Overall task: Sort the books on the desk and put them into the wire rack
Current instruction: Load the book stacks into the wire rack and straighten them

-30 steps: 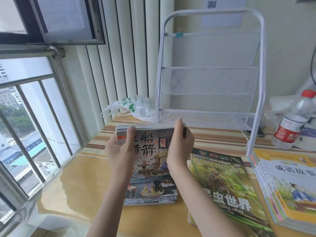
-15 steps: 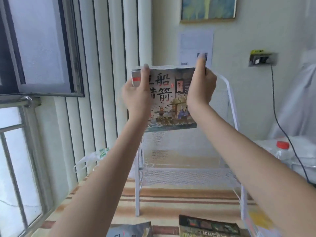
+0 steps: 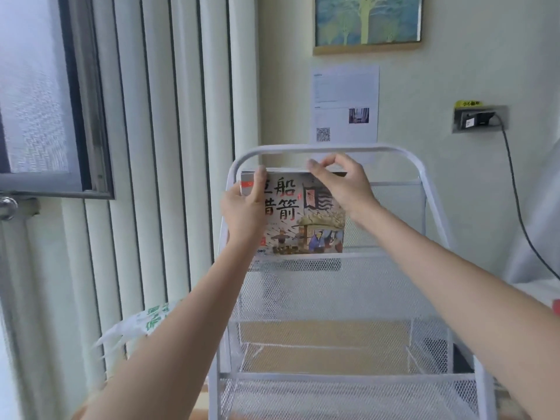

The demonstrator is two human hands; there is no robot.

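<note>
A stack of thin picture books (image 3: 298,225) with large black characters on the cover stands upright in the top pocket of the white wire rack (image 3: 430,207). Its lower edge sits behind the mesh front of that pocket. My left hand (image 3: 244,212) grips the stack's left side, thumb over the cover. My right hand (image 3: 342,184) pinches the stack's top edge near its right corner. The rack's two lower mesh pockets hold nothing visible. The other books on the desk are out of view.
A white plastic bag (image 3: 145,324) with green print lies left of the rack. Vertical blinds and a window (image 3: 45,95) fill the left. A wall socket (image 3: 478,119) with a black cable hangs at the right. A red bottle cap (image 3: 556,307) shows at the right edge.
Both hands lifted the stack off the desk, raised it above the rack, then lowered it into the top pocket. The view tilted upward, away from the desk.
</note>
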